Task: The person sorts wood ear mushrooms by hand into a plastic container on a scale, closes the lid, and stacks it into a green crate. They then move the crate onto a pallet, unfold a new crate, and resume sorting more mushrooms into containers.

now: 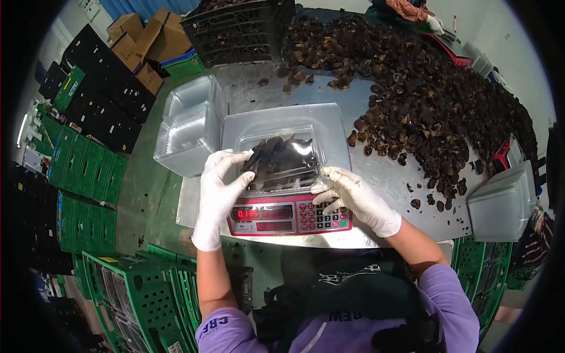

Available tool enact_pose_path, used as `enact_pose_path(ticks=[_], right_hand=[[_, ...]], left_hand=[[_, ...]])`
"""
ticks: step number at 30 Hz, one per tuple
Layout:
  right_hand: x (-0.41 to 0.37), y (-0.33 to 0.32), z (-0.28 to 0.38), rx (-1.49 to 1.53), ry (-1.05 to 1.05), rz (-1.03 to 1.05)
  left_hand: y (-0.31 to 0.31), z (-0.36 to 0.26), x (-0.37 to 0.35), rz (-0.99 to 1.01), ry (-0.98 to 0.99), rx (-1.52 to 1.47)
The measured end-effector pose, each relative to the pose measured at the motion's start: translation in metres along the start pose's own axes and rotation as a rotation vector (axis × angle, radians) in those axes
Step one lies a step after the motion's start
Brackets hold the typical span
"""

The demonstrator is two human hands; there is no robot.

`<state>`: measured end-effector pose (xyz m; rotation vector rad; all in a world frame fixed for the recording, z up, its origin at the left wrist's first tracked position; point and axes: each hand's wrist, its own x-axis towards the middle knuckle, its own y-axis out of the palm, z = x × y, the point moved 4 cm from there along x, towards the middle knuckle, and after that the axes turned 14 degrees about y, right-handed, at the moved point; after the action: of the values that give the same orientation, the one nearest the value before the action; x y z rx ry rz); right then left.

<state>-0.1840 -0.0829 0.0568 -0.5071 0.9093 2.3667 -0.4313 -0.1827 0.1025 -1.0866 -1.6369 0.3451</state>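
Observation:
A clear plastic container (pixel 306 134) with dark, wood-ear-like mushrooms (pixel 276 154) in it rests on the platform (pixel 336 126) of a red digital scale (pixel 263 226). The scale's display glows red and appears to read 0.135. My left hand (pixel 219 191), in a white glove, grips the container's left side, thumb and forefinger curled at its edge. At the front right corner, my right hand (pixel 353 197), also white-gloved, pinches the container's rim, its lower fingers bent above the scale's keypad. Gloves and glare partly hide the container's edges.
Stacked clear containers (pixel 191 132) stand left of the scale. A large mushroom heap (pixel 412 106) covers the table's right and far side, with a black crate (pixel 235 35) behind. More containers (pixel 503 197) sit at right. Green crates (pixel 138 288) flank me. A co-worker's gloved hand (pixel 435 25) shows far right.

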Motion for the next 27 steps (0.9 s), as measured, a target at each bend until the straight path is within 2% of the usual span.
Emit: enact_pose_path(ticks=[1,2,4,5,6,8,9,12,16,18,19,20,23,25,27], right_hand=[[0.002,0.0,0.003,-0.029,0.018,-0.066],[0.005,0.001,0.004,-0.027,0.021,-0.065],[0.009,-0.001,0.004,-0.129,0.045,-0.148],[0.016,-0.004,0.001,-0.108,0.031,-0.134],[0.018,-0.004,0.0,-0.111,0.031,-0.13],[0.019,-0.005,-0.001,-0.108,0.012,-0.119],[0.017,-0.003,-0.002,-0.105,0.024,-0.116],[0.016,0.0,-0.005,-0.104,0.027,-0.143],[0.013,0.0,-0.002,-0.068,0.019,-0.153],[0.012,0.001,0.0,-0.07,0.031,-0.167],[0.012,0.001,0.001,-0.07,0.042,-0.18],[0.013,0.0,0.002,-0.069,0.04,-0.181],[0.014,0.001,0.001,-0.073,0.026,-0.16],[0.014,0.001,0.0,-0.059,0.041,-0.162],[0.016,-0.001,0.0,-0.065,0.025,-0.161]], left_hand=[[-0.002,-0.009,-0.005,-0.053,0.053,0.127],[-0.002,-0.013,-0.013,-0.05,0.05,0.128],[0.007,0.006,-0.043,0.026,-0.619,-0.197],[0.017,0.015,-0.054,0.057,-0.706,-0.325],[0.017,0.014,-0.055,0.053,-0.708,-0.322],[0.031,0.007,-0.054,-0.022,-0.814,-0.869],[0.032,0.006,-0.056,-0.06,-0.856,-0.884],[0.037,0.004,-0.057,-0.165,-0.799,-0.864],[0.034,-0.002,-0.06,-0.162,-0.826,-0.857],[0.034,-0.004,-0.064,-0.147,-0.774,-0.851],[0.037,-0.005,-0.065,-0.14,-0.656,-0.731],[0.038,-0.007,-0.067,-0.077,-0.691,-0.538],[0.045,-0.018,-0.056,-0.166,-0.654,-0.373],[0.042,-0.024,-0.052,-0.223,-0.754,-0.178],[0.043,-0.027,-0.05,-0.21,-0.804,-0.139]])
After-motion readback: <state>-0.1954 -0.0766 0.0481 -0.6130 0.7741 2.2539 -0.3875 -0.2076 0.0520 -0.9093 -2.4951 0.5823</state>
